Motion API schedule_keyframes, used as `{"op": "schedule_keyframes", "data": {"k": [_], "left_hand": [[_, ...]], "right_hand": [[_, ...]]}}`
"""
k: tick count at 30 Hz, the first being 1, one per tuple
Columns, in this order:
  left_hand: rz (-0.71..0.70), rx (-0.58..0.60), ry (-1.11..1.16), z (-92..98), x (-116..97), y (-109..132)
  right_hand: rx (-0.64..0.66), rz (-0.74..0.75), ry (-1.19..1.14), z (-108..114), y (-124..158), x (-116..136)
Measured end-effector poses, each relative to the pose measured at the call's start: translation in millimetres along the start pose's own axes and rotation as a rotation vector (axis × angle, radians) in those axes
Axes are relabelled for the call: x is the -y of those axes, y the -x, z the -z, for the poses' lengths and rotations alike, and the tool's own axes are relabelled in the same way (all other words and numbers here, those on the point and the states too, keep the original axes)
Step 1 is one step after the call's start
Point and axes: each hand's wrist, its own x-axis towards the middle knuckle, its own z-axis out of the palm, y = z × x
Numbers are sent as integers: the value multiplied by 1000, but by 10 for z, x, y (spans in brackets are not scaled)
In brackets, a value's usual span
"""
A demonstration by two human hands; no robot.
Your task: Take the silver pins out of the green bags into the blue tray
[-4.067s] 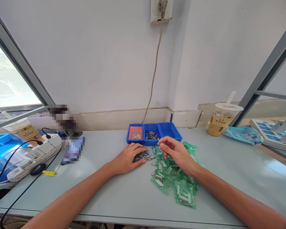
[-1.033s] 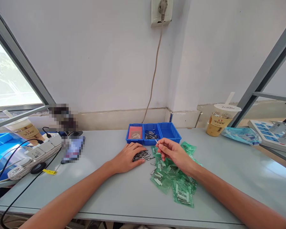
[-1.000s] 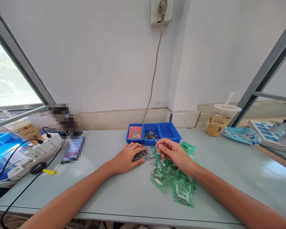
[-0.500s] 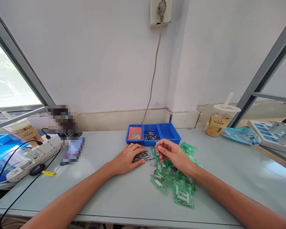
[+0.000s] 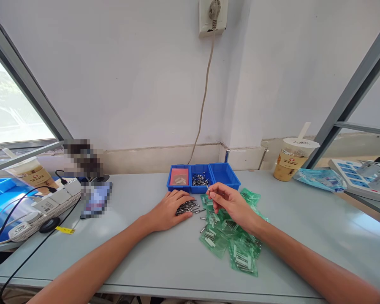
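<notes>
My left hand (image 5: 172,211) lies on the table with its fingers stretched out and curved around a pile of small metal pins (image 5: 187,207). My right hand (image 5: 229,204) is raised a little, thumb and forefinger pinched on a thin metal pin (image 5: 208,186) whose tip just shows. Beneath and beside that hand lie several green plastic bags (image 5: 243,258) with metal pins and white pieces inside. A few loose pins (image 5: 203,229) are between the pile and the bags. Behind the hands stands a blue three-compartment tray (image 5: 230,189); its middle section holds metal pins, its left one a red packet (image 5: 179,176).
On the right are a lidded drink cup (image 5: 291,160), a blue plastic packet (image 5: 319,179) and a white power strip (image 5: 361,179). On the left are a phone (image 5: 97,200), another power strip (image 5: 47,211) with cables, and a second cup (image 5: 33,173). A cord (image 5: 205,90) hangs down the wall.
My right hand has shifted slightly, its lower fingers curling in a bit more, with the pin still pinched. The left hand stays where it was.
</notes>
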Motion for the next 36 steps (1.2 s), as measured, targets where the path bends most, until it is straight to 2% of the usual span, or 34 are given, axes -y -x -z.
{"op": "schedule_keyframes", "data": {"k": [16,36], "left_hand": [[3,1,-9,-9,12,0],[7,6,-8,-11,18,7]], "right_hand": [[19,17,16,19,-9,-35],[-48,53,28,9,-24,-57]]}}
